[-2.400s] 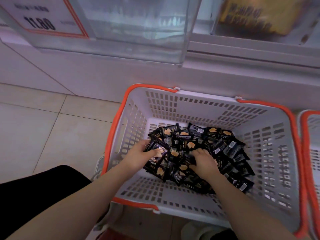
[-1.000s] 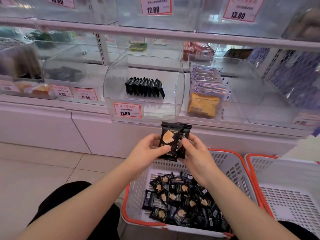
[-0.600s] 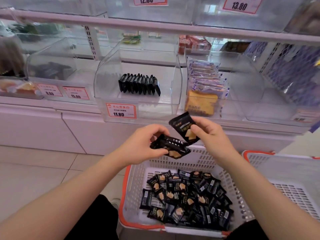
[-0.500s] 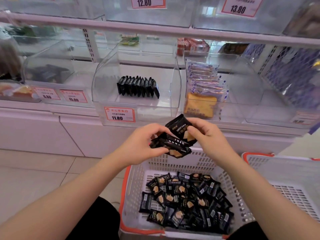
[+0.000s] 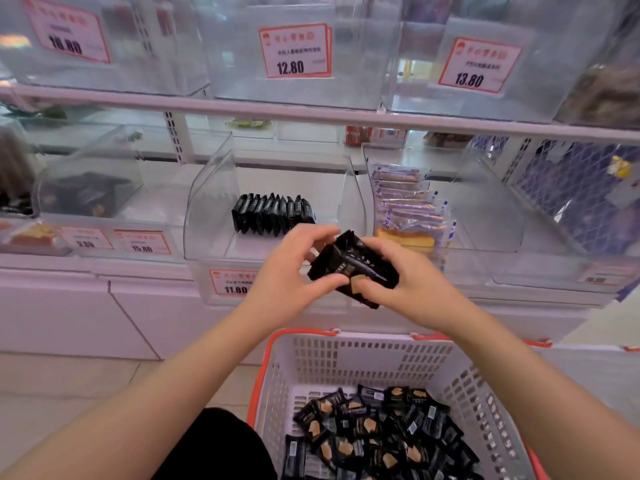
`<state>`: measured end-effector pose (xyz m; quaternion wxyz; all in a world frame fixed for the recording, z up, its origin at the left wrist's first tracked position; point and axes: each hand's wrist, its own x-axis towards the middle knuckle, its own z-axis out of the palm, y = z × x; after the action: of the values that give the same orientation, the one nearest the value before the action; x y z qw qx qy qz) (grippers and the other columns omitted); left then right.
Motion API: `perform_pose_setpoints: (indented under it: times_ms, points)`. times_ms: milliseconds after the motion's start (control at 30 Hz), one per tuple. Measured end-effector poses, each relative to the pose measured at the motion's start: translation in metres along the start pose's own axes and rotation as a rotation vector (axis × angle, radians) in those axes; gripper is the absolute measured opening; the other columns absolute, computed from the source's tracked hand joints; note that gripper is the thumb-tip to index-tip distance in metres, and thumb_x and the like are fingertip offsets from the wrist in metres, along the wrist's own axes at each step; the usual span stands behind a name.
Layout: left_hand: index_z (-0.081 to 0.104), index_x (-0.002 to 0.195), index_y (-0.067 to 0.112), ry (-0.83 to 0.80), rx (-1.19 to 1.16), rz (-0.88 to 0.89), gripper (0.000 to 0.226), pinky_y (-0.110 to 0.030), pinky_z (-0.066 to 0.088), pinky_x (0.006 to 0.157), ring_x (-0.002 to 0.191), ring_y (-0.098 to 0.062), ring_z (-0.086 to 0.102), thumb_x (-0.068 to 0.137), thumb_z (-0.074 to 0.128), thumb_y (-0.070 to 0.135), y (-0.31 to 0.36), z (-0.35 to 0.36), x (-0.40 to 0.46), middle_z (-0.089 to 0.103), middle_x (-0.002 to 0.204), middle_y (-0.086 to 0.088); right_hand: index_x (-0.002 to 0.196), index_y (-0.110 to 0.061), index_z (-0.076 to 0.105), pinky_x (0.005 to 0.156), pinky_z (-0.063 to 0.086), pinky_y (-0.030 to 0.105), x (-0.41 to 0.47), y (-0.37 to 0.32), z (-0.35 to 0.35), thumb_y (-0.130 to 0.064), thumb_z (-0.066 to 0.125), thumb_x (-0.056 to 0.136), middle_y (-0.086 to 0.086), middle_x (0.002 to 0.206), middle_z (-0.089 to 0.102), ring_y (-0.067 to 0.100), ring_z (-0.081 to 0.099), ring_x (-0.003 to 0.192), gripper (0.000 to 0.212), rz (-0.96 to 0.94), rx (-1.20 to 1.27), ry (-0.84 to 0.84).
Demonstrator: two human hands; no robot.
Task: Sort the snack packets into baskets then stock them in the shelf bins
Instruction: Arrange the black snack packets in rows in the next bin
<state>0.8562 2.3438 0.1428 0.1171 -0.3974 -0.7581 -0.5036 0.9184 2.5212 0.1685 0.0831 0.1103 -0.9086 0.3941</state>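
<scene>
Faces a white shelf (image 5: 311,116) lined with clear acrylic bins, red-bordered price tags along the front edges. Shows, at the middle of the lower shelf, one clear bin (image 5: 214,209) tagged 11.80, holding a short row of black snack packets (image 5: 273,213) stood on edge toward the back, with bare floor ahead of the row near the bin's front edge. Holds, in the bin just to the right, purple-wrapped cake slices (image 5: 408,206).

Sits below, on the tiled floor, a white basket with an orange rim (image 5: 263,382), its bottom covered in a loose heap of black packets (image 5: 377,434) printed with a tan wafer.

Hovers in front of the 11.80 bin's front edge: a small stack of black packets (image 5: 353,268), pinched between both hands. Curls the left hand (image 5: 294,271) round the stack's left end, thumb beneath; wraps the right hand (image 5: 412,289), fingers (image 5: 367,291) pressed against the near face.

Judged light, thin and glossy, so likely to slide against each other; probably brittle inside, so no hard squeezing. Best taken by the flat faces, stack squared and pressed from both ends, then set on edge against the front of the existing row.
</scene>
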Motion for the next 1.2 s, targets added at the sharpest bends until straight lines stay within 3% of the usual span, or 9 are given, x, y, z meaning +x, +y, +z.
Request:
perform_pose_setpoints:
  times_ms: [167,267,333,433,567,733,900,1067,1200]
  points:
    - [0.054,0.11,0.022,0.187,-0.035,-0.289,0.018,-0.015,0.04,0.077,0.089,-0.002,0.054,0.092,0.053,0.023,-0.039,-0.021,0.051,0.058,0.102,0.007,0.12,-0.026,0.051,0.055,0.042,0.006,0.049,-0.011,-0.001,-0.038,0.06,0.083,-0.013,0.092,0.059,0.001,0.055,0.074,0.04,0.295,-0.132,0.245]
    - [0.061,0.095,0.012,-0.17,0.378,-0.401,0.013,-0.026,0.041,0.073,0.089,-0.02,0.057,0.091,0.05,0.018,-0.085,-0.035,0.087,0.061,0.095,-0.004,0.115,-0.016,0.044,0.069,0.051,0.033,0.077,-0.023,0.005,-0.042,0.055,0.085,0.004,0.1,0.064,0.023,0.062,0.086,0.041,0.369,-0.331,0.321]
    - [0.057,0.094,0.008,-0.466,0.627,-0.311,0.012,-0.032,0.043,0.083,0.102,-0.028,0.055,0.089,0.049,0.015,-0.109,-0.034,0.105,0.057,0.106,-0.011,0.105,-0.014,0.038,0.064,0.044,0.034,0.095,-0.028,0.016,-0.04,0.051,0.088,0.011,0.1,0.062,0.032,0.061,0.092,0.034,0.355,-0.561,0.337]
    - [0.049,0.126,0.01,-0.732,0.844,-0.127,0.037,-0.041,0.04,0.099,0.123,-0.028,0.043,0.09,0.044,0.009,-0.135,-0.019,0.124,0.044,0.134,-0.007,0.116,-0.009,0.034,0.064,0.036,0.033,0.123,-0.026,0.038,-0.032,0.047,0.093,0.013,0.11,0.057,0.032,0.056,0.103,0.035,0.365,-0.814,0.334]
    - [0.031,0.143,0.021,-0.983,1.107,0.087,0.048,-0.042,0.034,0.107,0.137,-0.026,0.026,0.096,0.04,0.015,-0.164,-0.003,0.14,0.02,0.154,0.0,0.133,-0.003,0.028,0.08,0.045,0.035,0.156,-0.002,0.063,-0.011,0.035,0.096,0.02,0.124,0.051,0.034,0.049,0.114,0.039,0.496,-0.921,0.232]
    - [0.044,0.135,0.023,-0.921,1.105,0.156,0.046,-0.038,0.04,0.094,0.126,-0.026,0.04,0.092,0.045,0.009,-0.173,-0.008,0.147,0.04,0.141,-0.002,0.137,0.006,0.023,0.089,0.045,0.035,0.192,0.03,0.083,-0.007,0.031,0.096,0.027,0.136,0.037,0.037,0.043,0.12,0.044,0.608,-1.003,0.102]
    - [0.053,0.128,0.019,-0.849,0.837,-0.059,0.045,-0.038,0.046,0.088,0.121,-0.027,0.048,0.087,0.046,0.002,-0.178,-0.017,0.15,0.047,0.135,-0.004,0.135,0.005,0.03,0.095,0.041,0.035,0.22,0.057,0.092,-0.008,0.033,0.096,0.023,0.137,0.032,0.035,0.037,0.124,0.041,0.64,-0.942,-0.06]
    - [0.048,0.12,0.009,-0.651,0.878,-0.262,0.036,-0.039,0.042,0.082,0.115,-0.029,0.046,0.09,0.056,0.026,-0.175,-0.024,0.147,0.046,0.122,-0.009,0.138,0.003,0.025,0.102,0.033,0.035,0.221,0.066,0.095,-0.018,0.046,0.094,0.019,0.138,0.029,0.034,0.031,0.125,0.054,0.64,-0.81,-0.304]
    - [0.047,0.123,0.012,-0.648,0.909,-0.315,0.04,-0.04,0.043,0.085,0.119,-0.028,0.043,0.091,0.053,0.034,-0.178,-0.023,0.147,0.045,0.124,-0.009,0.138,-0.005,0.024,0.098,0.037,0.038,0.214,0.068,0.096,-0.008,0.048,0.09,0.02,0.139,0.032,0.035,0.033,0.129,0.053,0.58,-0.832,-0.255]
